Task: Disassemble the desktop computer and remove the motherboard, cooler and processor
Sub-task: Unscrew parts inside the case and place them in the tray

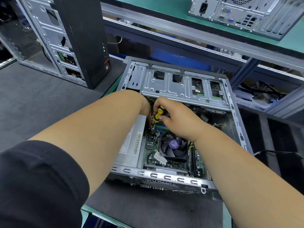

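Dark matting [49, 102] over green bench, nearest edge at 6 o'clock, bearing an opened desktop case [164, 176] laid on its side at centre. Inside, closest at 5 o'clock of centre: motherboard [149, 148], still seated, with cooler [173, 146] and purple-hubbed fan on top; processor presumably beneath, hidden. Silver power supply [130, 145] just beside at 9 o'clock of the cooler. Farther in, toward 12 o'clock: right hand [174, 116], fingers curled round a yellow-and-black screwdriver [158, 115], tip lost among a knot of cables [153, 127] near the memory slots. Left hand [144, 104] sunk beside it under the drive cage [181, 84]; fingers out of sight, so cannot tell whether pinching or apart. Judged step: freeing a connector or screw at the board's far edge. To do it well: keep the driver upright and seated squarely before turning; steady the wire bundle aside with the hidden hand rather than tugging; pull plugs by the housing, never by the leads; mind the cage's sheet-metal lip against the wrist. Risk: tip slipping onto board traces. Beyond, at 10 o'clock, an upright black tower [82, 38] beside a bare chassis [46, 38]; at 1 o'clock, on a raised green shelf, another computer's rear panel [246, 15].
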A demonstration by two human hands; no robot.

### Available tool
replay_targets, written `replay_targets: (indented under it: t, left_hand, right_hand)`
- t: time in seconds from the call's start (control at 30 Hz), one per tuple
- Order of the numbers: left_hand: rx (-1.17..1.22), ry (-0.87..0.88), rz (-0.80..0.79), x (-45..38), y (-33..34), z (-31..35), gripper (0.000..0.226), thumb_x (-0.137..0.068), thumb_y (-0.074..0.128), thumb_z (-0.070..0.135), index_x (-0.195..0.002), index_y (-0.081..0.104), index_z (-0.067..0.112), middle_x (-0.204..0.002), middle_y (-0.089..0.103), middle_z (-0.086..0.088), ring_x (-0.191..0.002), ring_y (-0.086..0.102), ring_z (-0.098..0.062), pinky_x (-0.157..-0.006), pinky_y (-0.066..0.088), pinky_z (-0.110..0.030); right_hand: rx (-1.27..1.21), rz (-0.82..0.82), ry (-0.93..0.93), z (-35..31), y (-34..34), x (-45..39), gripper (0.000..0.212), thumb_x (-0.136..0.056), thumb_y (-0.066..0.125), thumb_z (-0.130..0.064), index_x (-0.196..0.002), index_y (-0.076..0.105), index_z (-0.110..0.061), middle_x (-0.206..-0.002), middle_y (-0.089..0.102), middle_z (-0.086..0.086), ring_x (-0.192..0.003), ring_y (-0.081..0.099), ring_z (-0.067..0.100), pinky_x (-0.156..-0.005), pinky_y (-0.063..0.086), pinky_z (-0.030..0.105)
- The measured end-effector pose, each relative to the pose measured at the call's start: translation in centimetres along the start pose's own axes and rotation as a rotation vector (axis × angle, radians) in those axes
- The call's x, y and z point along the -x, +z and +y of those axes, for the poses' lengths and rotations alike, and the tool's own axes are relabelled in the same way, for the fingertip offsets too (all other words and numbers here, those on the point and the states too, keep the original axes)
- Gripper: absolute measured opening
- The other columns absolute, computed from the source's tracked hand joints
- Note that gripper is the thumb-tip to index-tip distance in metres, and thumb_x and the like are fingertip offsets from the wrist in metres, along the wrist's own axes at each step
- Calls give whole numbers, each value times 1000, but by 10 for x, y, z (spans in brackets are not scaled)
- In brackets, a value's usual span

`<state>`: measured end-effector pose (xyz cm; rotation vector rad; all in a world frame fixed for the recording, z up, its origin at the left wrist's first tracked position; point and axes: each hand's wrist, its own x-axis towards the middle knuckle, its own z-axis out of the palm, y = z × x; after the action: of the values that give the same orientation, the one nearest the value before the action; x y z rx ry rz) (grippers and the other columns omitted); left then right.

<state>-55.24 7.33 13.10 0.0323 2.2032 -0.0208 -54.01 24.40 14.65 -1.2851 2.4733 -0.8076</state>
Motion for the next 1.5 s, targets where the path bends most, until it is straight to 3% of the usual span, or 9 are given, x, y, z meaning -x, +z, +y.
replay_targets:
  t: [0.3,0.57,0.7,0.8,1.0,1.1,1.2,1.37,1.5]
  left_hand:
    - [45,-114,86,15,-1,-1,35,-95,50,41,-118,59,17,-114,59,-8,-106,57,-28,-100,44,-45]
    - [125,-178,104,22,1,6,20,-92,56,38,-96,52,19,-83,52,-4,-86,56,-26,-96,48,-44]
    - [51,-155,117,28,-1,6,26,-95,51,36,-105,60,14,-94,57,-7,-75,54,-21,-77,48,-35]
    - [71,-132,90,26,0,9,36,-95,52,41,-123,59,20,-110,58,-6,-98,59,-26,-90,48,-40]
    - [64,-164,76,23,0,8,18,-95,54,30,-82,50,18,-78,49,-2,-79,53,-23,-95,45,-38]
    - [77,-140,58,23,-3,5,24,-94,55,36,-109,63,19,-106,62,-8,-100,59,-28,-100,45,-43]
    - [44,-142,33,24,-2,8,39,-95,52,36,-131,54,19,-120,56,-9,-108,56,-28,-101,44,-44]
    - [64,-185,106,23,-1,7,16,-97,45,24,-90,52,12,-82,51,-6,-75,51,-21,-83,48,-35]
    - [42,-161,133,19,-2,3,26,-99,45,32,-108,58,12,-101,57,-8,-90,56,-25,-85,46,-36]
  right_hand:
    - [278,176,-10,-7,5,-5,28,-95,56,-42,-104,60,-16,-94,50,2,-83,47,20,-65,37,33]
    - [103,148,-25,-11,9,-2,28,-92,55,-16,-119,58,-17,-118,58,-1,-105,52,18,-84,43,32]
    - [361,221,3,-9,9,-6,31,-97,50,-43,-99,57,-13,-91,55,3,-84,49,23,-69,39,36]
    - [512,279,32,-9,10,-8,34,-97,49,-47,-87,50,-15,-75,51,3,-72,46,28,-57,30,35]
    - [380,237,-39,-7,13,-5,27,-96,46,-29,-115,49,-11,-98,60,6,-85,53,31,-61,36,36]
    - [603,294,48,-8,13,-5,40,-97,34,-54,-96,48,-16,-69,48,-1,-62,43,27,-48,20,30]
    - [599,271,57,-10,13,-5,30,-98,44,-45,-97,50,-15,-71,48,0,-63,40,26,-50,23,32]
    - [217,161,-47,-9,10,-2,19,-92,52,-25,-107,47,-14,-92,52,2,-81,48,26,-63,35,36]
    - [467,236,32,-7,10,-5,37,-95,48,-52,-100,48,-16,-74,50,-2,-66,45,25,-54,31,34]
